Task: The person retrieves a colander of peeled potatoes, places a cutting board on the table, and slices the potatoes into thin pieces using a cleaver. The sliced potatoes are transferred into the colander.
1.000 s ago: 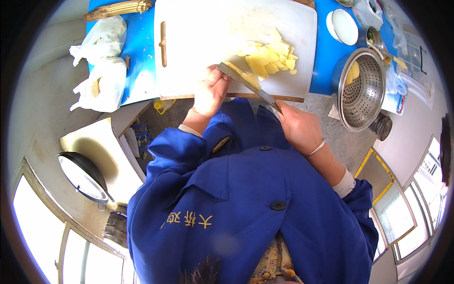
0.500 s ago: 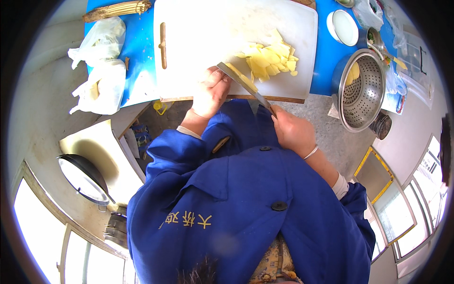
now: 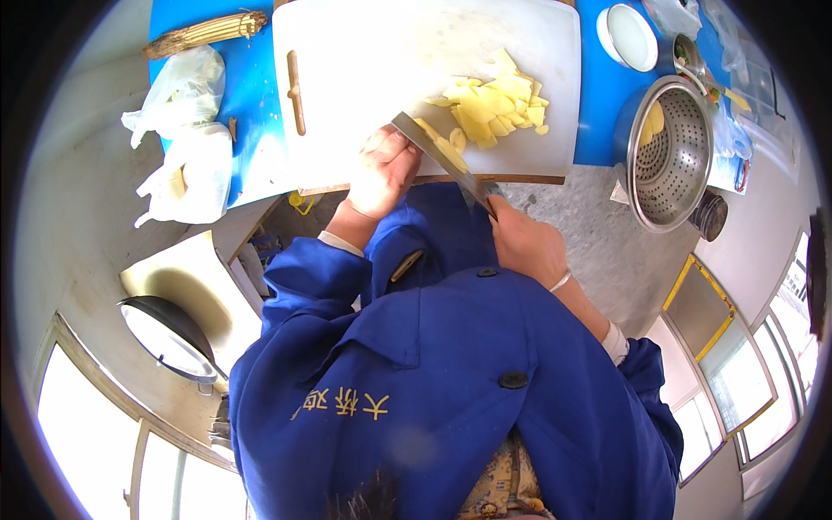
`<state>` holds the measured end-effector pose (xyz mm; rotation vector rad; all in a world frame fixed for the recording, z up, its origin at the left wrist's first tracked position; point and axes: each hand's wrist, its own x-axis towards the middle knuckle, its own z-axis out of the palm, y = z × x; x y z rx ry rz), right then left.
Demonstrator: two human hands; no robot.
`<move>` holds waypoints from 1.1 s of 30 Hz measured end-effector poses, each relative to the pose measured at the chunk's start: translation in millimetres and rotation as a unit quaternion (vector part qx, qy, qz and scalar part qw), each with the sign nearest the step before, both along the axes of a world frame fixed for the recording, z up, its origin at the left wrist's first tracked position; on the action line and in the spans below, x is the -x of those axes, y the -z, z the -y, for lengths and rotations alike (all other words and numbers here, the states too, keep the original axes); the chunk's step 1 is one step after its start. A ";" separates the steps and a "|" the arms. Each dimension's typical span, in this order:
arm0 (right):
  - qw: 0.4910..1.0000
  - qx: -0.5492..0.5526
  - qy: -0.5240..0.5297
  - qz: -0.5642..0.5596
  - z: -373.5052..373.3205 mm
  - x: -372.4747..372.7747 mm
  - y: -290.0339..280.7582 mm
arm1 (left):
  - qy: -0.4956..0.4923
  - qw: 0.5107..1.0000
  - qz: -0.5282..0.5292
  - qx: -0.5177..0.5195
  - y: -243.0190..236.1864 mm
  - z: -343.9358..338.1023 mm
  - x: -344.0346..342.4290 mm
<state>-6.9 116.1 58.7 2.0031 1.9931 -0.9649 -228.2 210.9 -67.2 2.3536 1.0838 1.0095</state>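
A white cutting board (image 3: 364,78) lies in front of me near the table's edge. My right hand (image 3: 529,247) is closed round the handle of a kitchen knife (image 3: 446,154), its blade slanting up and left over the board's near edge. Curled fingers of my left hand (image 3: 386,173) press beside the blade's far end; what they hold is hidden under them. Thin pale yellow slices (image 3: 429,134), which look like potato, lie along the blade's right side. Beyond them, a loose pile of similar slices (image 3: 494,104) spreads over the right part of the board.
A steel colander (image 3: 672,178) with a few yellow slices stands at the right edge of the blue table (image 3: 600,130). Behind it are a white bowl (image 3: 631,39) and a metal pot (image 3: 685,56). White plastic bags (image 3: 186,91) and a bundle of sticks (image 3: 208,33) lie left.
Both hands and the knife have shifted slightly left. Another slice now lies apart from the blade's right side, near the pile. The view has tilted a little.
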 end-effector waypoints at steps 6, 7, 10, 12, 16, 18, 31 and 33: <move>0.986 -0.121 0.027 -0.115 -18.2 5.4 42.1 | 0.015 1.000 0.011 -0.015 -2.6 -6.2 0.8; 0.984 -0.119 0.054 -0.119 -19.8 1.1 45.7 | 0.018 0.999 0.015 -0.023 -3.2 -6.1 0.0; 0.975 -0.119 0.110 -0.149 -29.1 -20.9 46.6 | 0.044 0.998 0.039 0.002 -3.2 -7.0 -3.7; 0.980 -0.135 0.057 -0.136 -27.7 -29.1 36.2 | 0.044 0.998 0.037 -0.006 -2.9 -5.6 -6.8; 0.977 -0.174 0.024 -0.123 -11.9 -22.7 8.4 | 0.015 0.999 0.033 -0.019 0.2 -1.5 -13.1; 0.988 -0.126 0.014 -0.091 -4.6 -15.7 -2.0 | 0.012 0.999 0.028 -0.010 2.2 0.7 -14.5; 0.997 -0.032 0.048 -0.055 -20.8 6.1 23.5 | 0.017 0.999 0.040 -0.032 5.5 -3.8 -14.7; 0.991 -0.098 0.041 -0.083 -26.0 1.6 35.2 | 0.028 0.998 0.047 -0.020 3.1 -5.8 -12.0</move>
